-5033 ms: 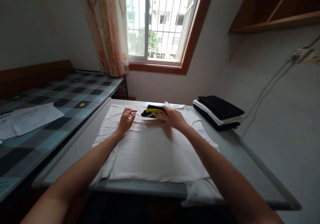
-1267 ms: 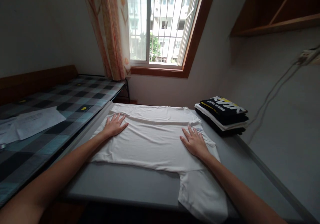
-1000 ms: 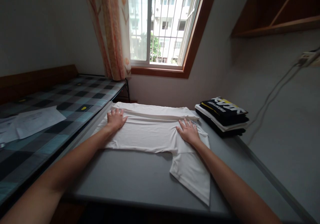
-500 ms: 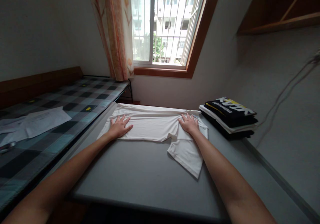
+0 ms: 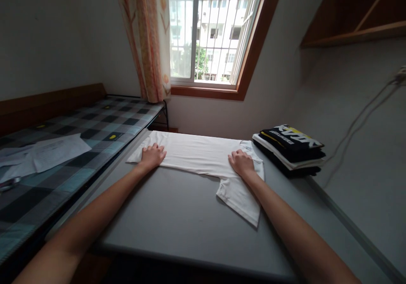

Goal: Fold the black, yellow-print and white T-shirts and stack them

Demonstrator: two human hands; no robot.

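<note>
A white T-shirt (image 5: 193, 153) lies on the grey table, folded lengthwise, with one sleeve sticking out toward me at the right. On its left part rests my left hand (image 5: 153, 155), its fingers curled down into the cloth. My right hand (image 5: 241, 163) presses near the collar end, with its fingers bent onto the fabric in the same way. Between the hands the cloth is stretched nearly flat. Fingertips of both hands are partly hidden.
Folded clothes, mostly black (image 5: 290, 148), are stacked on the grey table (image 5: 177, 216) to the right. A bed with a checked mattress (image 5: 133, 117) stands at the left, bearing papers (image 5: 60, 150). Behind are a window (image 5: 218, 38) and a curtain (image 5: 149, 42); a wooden shelf (image 5: 358, 34) hangs upper right.
The spread fingers of both hands have curled onto the T-shirt. Its wrinkles have smoothed out, and its near edge on the left has shifted away from me.
</note>
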